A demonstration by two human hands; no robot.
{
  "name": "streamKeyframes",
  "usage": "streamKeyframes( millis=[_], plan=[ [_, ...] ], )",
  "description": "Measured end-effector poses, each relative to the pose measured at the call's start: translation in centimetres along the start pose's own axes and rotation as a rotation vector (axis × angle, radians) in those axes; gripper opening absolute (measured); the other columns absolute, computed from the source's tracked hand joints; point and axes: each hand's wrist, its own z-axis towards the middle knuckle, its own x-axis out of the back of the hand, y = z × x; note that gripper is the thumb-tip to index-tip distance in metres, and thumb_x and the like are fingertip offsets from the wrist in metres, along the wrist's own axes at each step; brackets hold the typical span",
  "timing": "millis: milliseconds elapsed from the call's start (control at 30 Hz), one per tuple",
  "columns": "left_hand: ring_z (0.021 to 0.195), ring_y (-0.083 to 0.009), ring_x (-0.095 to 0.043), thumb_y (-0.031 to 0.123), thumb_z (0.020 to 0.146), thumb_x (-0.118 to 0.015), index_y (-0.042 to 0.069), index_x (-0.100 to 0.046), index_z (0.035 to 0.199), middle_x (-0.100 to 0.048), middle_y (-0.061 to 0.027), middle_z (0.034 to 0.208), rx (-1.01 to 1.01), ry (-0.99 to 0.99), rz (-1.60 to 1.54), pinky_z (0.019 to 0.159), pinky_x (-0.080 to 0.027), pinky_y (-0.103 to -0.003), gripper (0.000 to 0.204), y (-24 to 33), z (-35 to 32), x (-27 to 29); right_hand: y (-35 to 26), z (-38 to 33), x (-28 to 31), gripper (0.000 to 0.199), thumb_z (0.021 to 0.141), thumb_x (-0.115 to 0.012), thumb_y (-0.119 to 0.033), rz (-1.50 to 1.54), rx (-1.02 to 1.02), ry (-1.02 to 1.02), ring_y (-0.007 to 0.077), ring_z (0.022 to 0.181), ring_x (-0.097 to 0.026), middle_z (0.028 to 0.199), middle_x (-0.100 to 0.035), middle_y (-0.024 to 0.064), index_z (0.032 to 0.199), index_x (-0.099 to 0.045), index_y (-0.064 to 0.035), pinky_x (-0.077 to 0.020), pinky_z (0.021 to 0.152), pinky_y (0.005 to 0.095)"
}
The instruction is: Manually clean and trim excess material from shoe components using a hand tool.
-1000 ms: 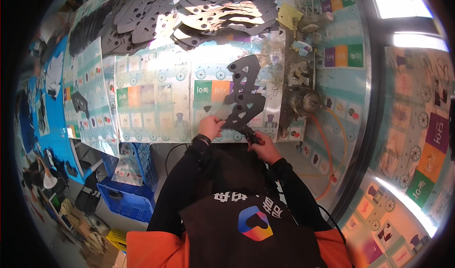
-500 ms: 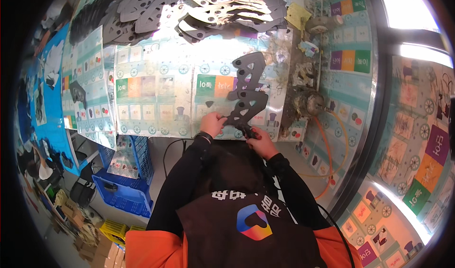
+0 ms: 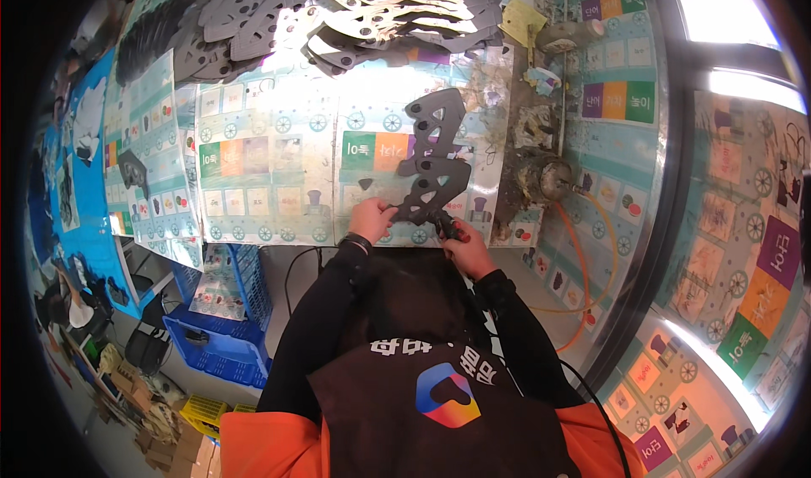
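A dark grey flat piece with triangular cut-outs [image 3: 435,161] lies on the patterned table cover [image 3: 279,216], its near end close to the front edge. My left hand [image 3: 372,219] pinches that near end between thumb and fingers. From the right, my right hand [image 3: 467,248] is closed around a small hand tool with red and black handles [image 3: 454,231]. Its dark tip meets the piece's near end; whether it is a cutter or pliers I cannot make out. Beside my left hand lies a small dark scrap [image 3: 366,184].
Similar grey pieces [image 3: 245,22] are heaped along the far side, and one small dark piece [image 3: 133,172] lies at left. A dirty round metal fitting [image 3: 553,180] with orange and yellow hoses stands at right. Below the table's left side is a blue crate [image 3: 215,343].
The whole view has shifted slightly. My right hand has turned a little, showing more of the tool's red handle. My left hand keeps its hold on the grey piece.
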Motion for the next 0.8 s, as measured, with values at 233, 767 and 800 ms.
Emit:
streamKeyframes(
  millis=[233, 767, 800],
  plan=[
    [0.051, -0.0158, -0.066, 0.015, 0.089, -0.073, -0.005, -0.063, 0.09, -0.068, -0.0114, 0.068, -0.017, -0.01, 0.014, 0.045, -0.051, -0.029, 0.022, 0.0, 0.0, 0.1, 0.6, 0.5, 1.1, 0.016, 0.078, -0.06, 0.0, 0.089, -0.012, 0.045, 0.0138, 0.06, -0.056, 0.073, -0.057, 0.0039, 0.094, -0.059, -0.0017, -0.0436, 0.056, 0.0277],
    [0.055, -0.0158, -0.068, 0.014, 0.089, -0.073, -0.005, -0.063, 0.089, -0.067, -0.0113, 0.068, 0.001, 0.001, 0.003, 0.045, -0.052, -0.029, 0.021, 0.1, 0.1, 0.0, -1.1, 0.4, 2.9, 0.018, 0.078, -0.059, 0.002, 0.213, -0.013, 0.132, 0.0118, 0.061, -0.053, 0.078, -0.057, 0.0028, 0.096, -0.059, -0.0006, -0.041, 0.055, 0.0263],
    [0.055, -0.0158, -0.068, 0.014, 0.089, -0.073, -0.005, -0.063, 0.089, -0.067, -0.0113, 0.068, 0.001, 0.001, 0.003, 0.045, -0.052, -0.029, 0.021, -0.1, 0.2, -0.1, -1.4, 0.3, 2.9, 0.018, 0.078, -0.059, 0.002, 0.212, -0.013, 0.132, 0.0118, 0.061, -0.053, 0.078, -0.057, 0.0028, 0.096, -0.059, -0.0006, -0.041, 0.055, 0.0263]
  ],
)
